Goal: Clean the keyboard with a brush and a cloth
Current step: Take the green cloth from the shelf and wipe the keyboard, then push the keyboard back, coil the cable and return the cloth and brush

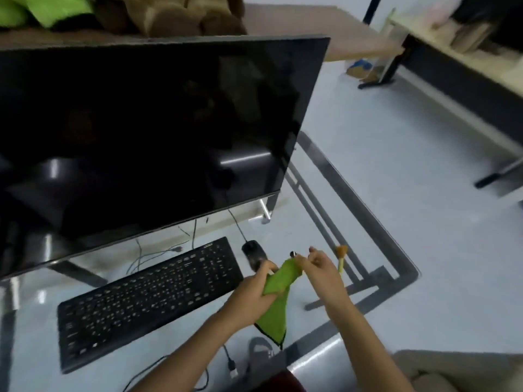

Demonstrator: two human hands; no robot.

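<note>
A black keyboard [147,298] lies slanted on the glass desk [34,349] in front of a dark monitor. My left hand [252,295] is closed around the middle of a green cloth [276,304] that hangs down to the right of the keyboard. My right hand [319,267] pinches the cloth's top end. A small brush [341,257] with tan bristles and a yellow handle shows just behind my right hand; whether that hand holds it I cannot tell.
A large dark monitor [147,131] stands behind the keyboard. A black wired mouse [253,254] sits to the keyboard's right, next to my hands. Loose cables [158,254] show through the glass. The desk's right corner [407,274] is close by.
</note>
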